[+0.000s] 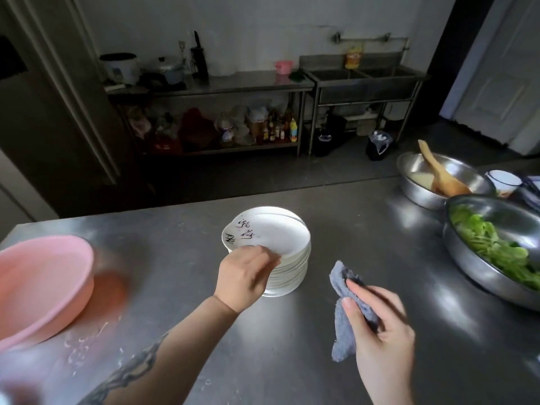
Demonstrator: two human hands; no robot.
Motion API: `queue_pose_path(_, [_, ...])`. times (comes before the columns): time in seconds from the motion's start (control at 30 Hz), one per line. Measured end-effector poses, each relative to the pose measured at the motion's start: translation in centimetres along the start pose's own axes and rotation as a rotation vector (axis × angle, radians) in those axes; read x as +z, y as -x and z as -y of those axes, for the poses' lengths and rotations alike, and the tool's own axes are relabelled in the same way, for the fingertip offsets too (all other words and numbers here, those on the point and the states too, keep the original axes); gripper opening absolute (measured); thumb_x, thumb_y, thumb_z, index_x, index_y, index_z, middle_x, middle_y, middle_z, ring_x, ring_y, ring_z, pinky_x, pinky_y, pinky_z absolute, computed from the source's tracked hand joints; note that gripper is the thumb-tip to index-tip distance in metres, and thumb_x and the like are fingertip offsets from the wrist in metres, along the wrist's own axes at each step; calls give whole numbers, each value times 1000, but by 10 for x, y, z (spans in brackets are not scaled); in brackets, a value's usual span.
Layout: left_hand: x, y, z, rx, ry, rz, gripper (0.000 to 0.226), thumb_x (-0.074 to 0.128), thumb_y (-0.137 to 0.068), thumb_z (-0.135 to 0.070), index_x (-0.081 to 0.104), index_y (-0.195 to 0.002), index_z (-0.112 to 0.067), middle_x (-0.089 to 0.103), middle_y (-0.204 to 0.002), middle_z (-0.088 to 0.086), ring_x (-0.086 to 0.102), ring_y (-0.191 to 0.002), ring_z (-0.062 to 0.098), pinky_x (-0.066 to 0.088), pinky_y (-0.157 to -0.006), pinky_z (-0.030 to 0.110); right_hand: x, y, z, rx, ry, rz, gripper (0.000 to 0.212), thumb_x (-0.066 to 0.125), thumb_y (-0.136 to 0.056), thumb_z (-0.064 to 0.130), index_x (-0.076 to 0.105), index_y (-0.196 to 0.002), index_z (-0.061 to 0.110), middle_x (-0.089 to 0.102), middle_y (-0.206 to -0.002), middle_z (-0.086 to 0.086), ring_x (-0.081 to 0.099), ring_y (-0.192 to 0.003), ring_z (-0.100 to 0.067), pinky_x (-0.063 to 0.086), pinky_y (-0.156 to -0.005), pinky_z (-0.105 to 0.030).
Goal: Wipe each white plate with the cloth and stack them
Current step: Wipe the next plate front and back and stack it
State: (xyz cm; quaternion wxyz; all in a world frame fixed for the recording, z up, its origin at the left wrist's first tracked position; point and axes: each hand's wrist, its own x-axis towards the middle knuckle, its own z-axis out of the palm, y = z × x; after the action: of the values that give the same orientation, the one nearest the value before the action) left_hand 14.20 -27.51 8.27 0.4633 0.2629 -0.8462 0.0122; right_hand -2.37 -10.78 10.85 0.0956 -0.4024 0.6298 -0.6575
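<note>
steel table [292, 361], dull grey, smeared with pale residue at the near left. a stack of plates [287, 273] sits mid-table, white, the top plate [271, 235] marked with dark brush lettering on its left side.

left hand [244, 277] pinches the near rim of the top plate, fingers curled over the edge; the plate looks tipped up slightly off the ones below, though the glare makes that hard to confirm. right hand [380, 325] grips the cloth [346, 302], blue-grey, bunched, its ends hanging out above and below the fist. the cloth is beside the stack, not touching any plate.

step in hand, as i judge it: lifting the top plate clear for wiping.

- slide the fingers further under the rim before lifting; a rim-only pinch on glazed ware may slip.
- lift straight up so the plates below do not shift.
- spread the cloth flatter across the palm; bunched, it covers little of the face.
- wipe centre outward, then the rim and underside.

pink basin [43, 285] at the left, steel bowl of greens [493, 247] at the right, both well apart from the stack; a new stack could go between.
</note>
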Motion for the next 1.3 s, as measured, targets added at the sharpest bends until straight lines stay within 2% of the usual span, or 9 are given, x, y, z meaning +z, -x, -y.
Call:
queue_pose_path(0.13, [9, 5, 2, -122, 74, 88, 16, 64, -91, -21, 74, -83, -11, 71, -86, -5, 69, -79, 19, 54, -65, 34, 1, 2, -9, 22, -5, -7, 39, 70, -77, -8, 73, -94, 27, 64, -102, -1, 64, -92, -7, 49, -84, -21])
queue_pose_path(0.3, [21, 7, -3, -324, 122, 208, 16, 69, -87, -28, 77, -83, -14, 74, -90, -8, 70, -86, 15, 55, -72, 30, 4, 5, -12, 8, 6, 22, 39, 72, -76, -6, 72, -95, 29, 63, -102, 4, 63, -91, -5, 48, -82, -14])
queue_pose_path(0.47, [22, 2, -5, -395, 149, 248, 13, 71, -86, -27, 78, -87, -15, 74, -90, -8, 69, -87, 13, 50, -80, 22, -2, 4, -15, 0, 6, 23, 40, 72, -77, -5, 72, -95, 30, 62, -99, 10, 63, -89, -3, 46, -79, -9])
queue_pose_path(0.6, [13, 0, -10, -422, 99, 321, 18, 75, -85, -21, 75, -100, -13, 73, -99, -4, 66, -99, 20, 47, -96, 36, -5, 8, -12, 0, -16, 57, 39, 71, -77, -8, 73, -94, 27, 64, -100, 3, 63, -90, -2, 45, -79, -7])
queue_pose_path(0.67, [-1, 9, -19, -425, 46, 273, 26, 75, -83, -21, 73, -107, -14, 72, -109, -5, 65, -106, 20, 41, -104, 37, -4, 12, -11, 22, -35, 119, 39, 71, -76, -9, 74, -92, 26, 64, -100, 1, 63, -91, -2, 45, -81, -8])
queue_pose_path(0.83, [-71, 51, -51, -611, -53, 80, 23, 73, -81, -16, 74, -105, -18, 70, -113, -8, 64, -103, 15, 42, -93, 23, 8, 21, -6, 63, -74, 284, 43, 76, -72, -8, 74, -91, 31, 64, -98, 10, 63, -93, 0, 42, -81, -5])
queue_pose_path(0.97, [-139, 103, -72, -861, -219, 4, 22, 77, -81, -10, 76, -101, -18, 71, -112, -6, 67, -102, 17, 50, -90, 30, 38, 42, 4, -42, -27, 491, 42, 79, -70, -2, 74, -96, 30, 61, -98, 16, 60, -96, 1, 39, -85, -3])
queue_pose_path(1.13, [-206, 193, -105, -1095, -332, -115, 22, 77, -81, -10, 76, -98, -24, 71, -107, -15, 68, -93, 12, 55, -73, 35, 82, 102, 16, -102, -7, 797, 39, 82, -68, 1, 73, -91, 32, 62, -96, 13, 61, -93, -2, 36, -82, 0])
queue_pose_path(1.3, [-262, 268, -118, -1375, -440, -273, 30, 78, -80, -11, 71, -92, -37, 67, -101, -27, 61, -69, 3, 42, -67, 16, 107, 172, 33, -75, 14, 1064, 37, 84, -64, 1, 76, -84, 30, 61, -87, 12, 58, -89, 4, 36, -77, -1])
